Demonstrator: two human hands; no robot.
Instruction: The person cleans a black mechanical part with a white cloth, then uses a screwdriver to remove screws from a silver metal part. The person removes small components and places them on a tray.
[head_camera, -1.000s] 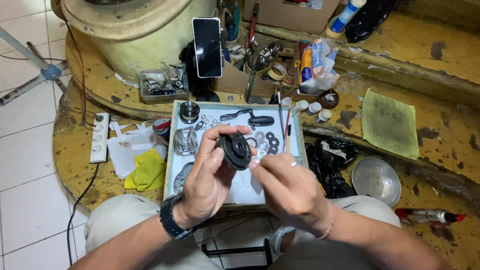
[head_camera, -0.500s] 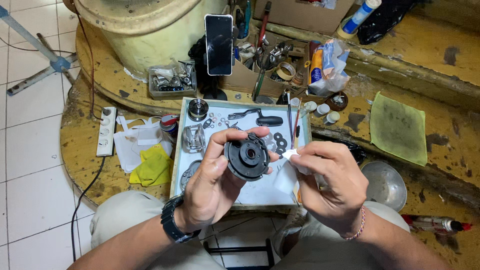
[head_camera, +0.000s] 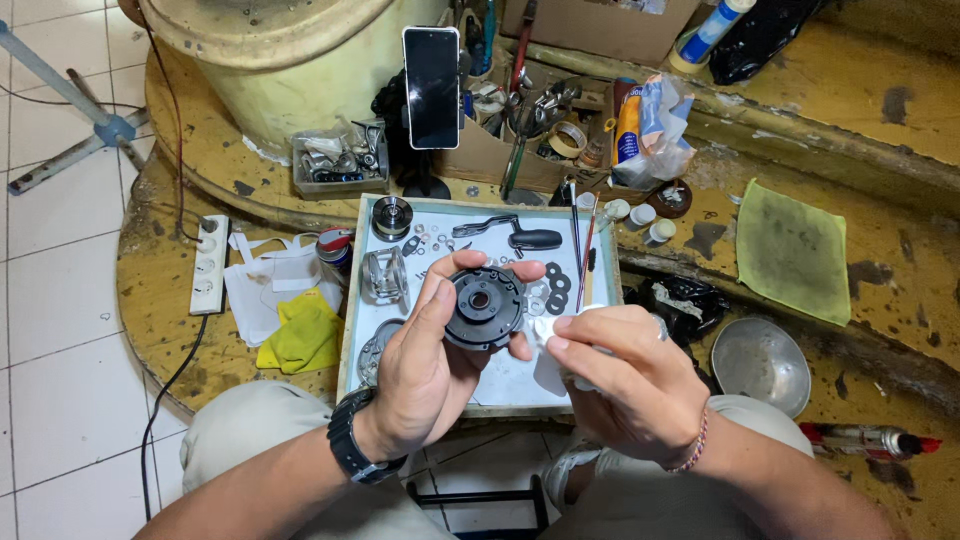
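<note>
1. The black round reel part (head_camera: 484, 307) is seen in the head view, held up over the white tray (head_camera: 500, 385) that rests on the yellow workbench (head_camera: 160, 290). It is gripped at its rim by the left hand (head_camera: 425, 365), thumb on one side and fingers curled around the other, with its open face turned toward the camera.
2. A crumpled white cloth (head_camera: 548, 340) is pinched in the right hand (head_camera: 625, 375), whose fingertips are closed on it, and is pressed against the right edge of the black part.
3. A black watch (head_camera: 352, 450) is worn on the left wrist, and a thin bracelet (head_camera: 693, 452) on the right.
4. On the tray beyond the hands, a metal spool (head_camera: 392, 217), a handle with a black knob (head_camera: 515, 235) and black washers (head_camera: 555, 285) are laid out.
5. A phone (head_camera: 432, 73) is stood upright behind the tray, and a metal bowl (head_camera: 760, 362) is set to the right.
</note>
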